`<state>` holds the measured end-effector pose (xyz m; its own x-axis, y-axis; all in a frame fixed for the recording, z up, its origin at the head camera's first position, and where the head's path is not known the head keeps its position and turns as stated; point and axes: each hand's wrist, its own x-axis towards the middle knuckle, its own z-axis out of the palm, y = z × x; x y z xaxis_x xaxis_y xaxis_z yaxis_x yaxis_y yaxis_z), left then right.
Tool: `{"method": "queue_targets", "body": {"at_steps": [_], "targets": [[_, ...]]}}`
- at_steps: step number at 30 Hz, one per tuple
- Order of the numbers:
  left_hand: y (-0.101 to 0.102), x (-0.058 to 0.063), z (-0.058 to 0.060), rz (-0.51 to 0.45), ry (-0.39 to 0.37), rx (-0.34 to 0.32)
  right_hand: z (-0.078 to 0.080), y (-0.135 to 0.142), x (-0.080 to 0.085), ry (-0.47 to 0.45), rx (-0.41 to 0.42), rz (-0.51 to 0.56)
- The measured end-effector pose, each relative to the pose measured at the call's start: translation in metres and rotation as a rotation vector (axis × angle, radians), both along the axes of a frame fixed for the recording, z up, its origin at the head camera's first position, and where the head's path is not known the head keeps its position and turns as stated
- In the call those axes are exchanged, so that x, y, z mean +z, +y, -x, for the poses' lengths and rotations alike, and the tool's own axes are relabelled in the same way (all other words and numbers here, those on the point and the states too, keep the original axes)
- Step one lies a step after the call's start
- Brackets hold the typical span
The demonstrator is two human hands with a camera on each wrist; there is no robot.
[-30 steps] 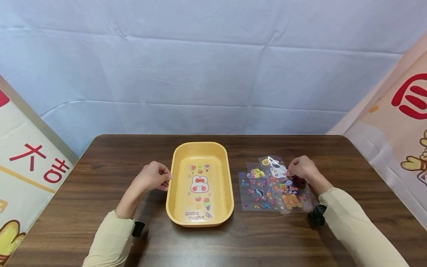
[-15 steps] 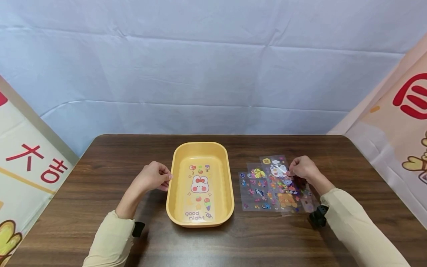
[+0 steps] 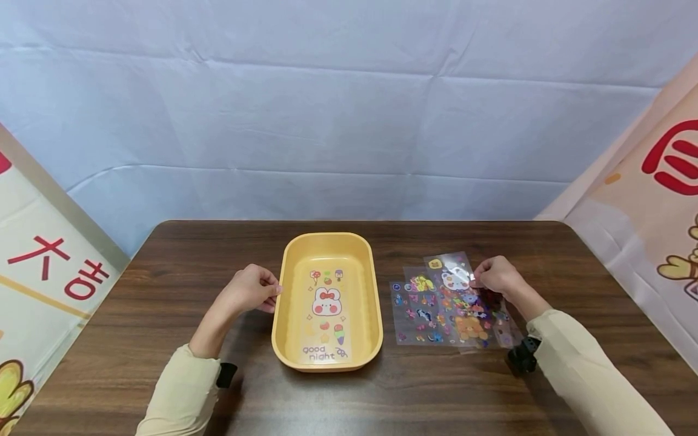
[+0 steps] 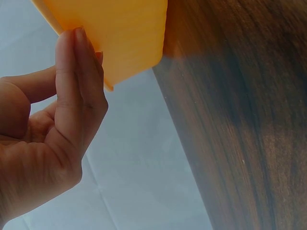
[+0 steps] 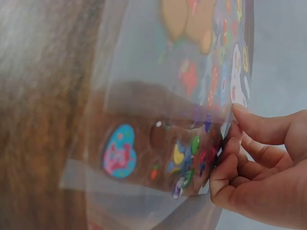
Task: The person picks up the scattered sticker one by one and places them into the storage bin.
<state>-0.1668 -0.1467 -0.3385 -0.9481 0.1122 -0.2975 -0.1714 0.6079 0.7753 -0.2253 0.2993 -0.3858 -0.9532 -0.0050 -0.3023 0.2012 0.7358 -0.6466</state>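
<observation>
A yellow tray point(image 3: 369, 290) stands on the table, and a clear sticker sheet point(image 3: 327, 301) with a rabbit and the words "good night" lies flat inside it. My left hand point(image 3: 252, 288) pinches the tray's left rim between thumb and fingers; the left wrist view shows the fingers against the tray's outer side point(image 4: 129, 38). To the right, several transparent sticker sheets point(image 3: 422, 315) overlap. My right hand point(image 3: 497, 275) pinches the right edge of a sheet with a white bear and a brown bear point(image 3: 470, 327). In the right wrist view, thumb and fingertips grip that sheet's edge.
The dark wooden table point(image 3: 436, 393) reaches back to a pale cloth backdrop point(image 3: 349, 121). Printed banners hang at the left point(image 3: 54, 266) and right point(image 3: 654, 200). A dark device is strapped at each wrist.
The bear sheet in my right hand has shifted slightly, and the glare on it has changed. My right hand has moved a little to the right. The left hand and tray hold still.
</observation>
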Motion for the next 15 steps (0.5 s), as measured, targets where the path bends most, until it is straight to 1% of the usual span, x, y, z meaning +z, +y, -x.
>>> {"method": "queue_targets", "body": {"at_steps": [8,15], "targets": [[0.0006,0.0009,-0.0010,0.000,-0.005,0.004,0.0007,0.0035,-0.0005,0.029,0.036,0.031],[0.0008,0.0023,-0.0018,0.003,-0.001,0.002,0.0023,0.0060,0.0028,0.011,0.055,0.075]]}}
